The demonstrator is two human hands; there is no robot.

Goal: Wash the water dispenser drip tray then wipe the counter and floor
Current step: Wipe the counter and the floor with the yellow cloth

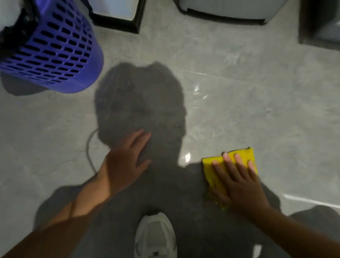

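The step in hand looks like the last one of the task — wiping the floor. The right hand lies flat on a yellow cloth, fingers spread and pressing it to the grey tile rather than gripping it. The cloth sits just right of the white shoe and a little ahead of it. The left hand is open and empty, palm down on the floor ahead of the shoe and slightly to its left, apparently propping the crouched body. A thin grey cord curves on the tile just left of that hand.

Neither the drip tray nor the counter is in view, so nothing can be said of them here.

To wipe well, I would keep the palm and all the fingers over the cloth so the whole pad bears down evenly. The near corner pokes out crumpled under the heel of the hand and would be better flattened first. Bright glints on the tile ahead of the shoe and to its right suggest wet patches — those seem the places to cover, in overlapping strokes drawn toward the shoe. The blue basket, far ahead of the shoe and to the left, and the appliance bases far ahead are well apart from the cloth. The cord is the thing to avoid snagging when the bracing hand shifts.
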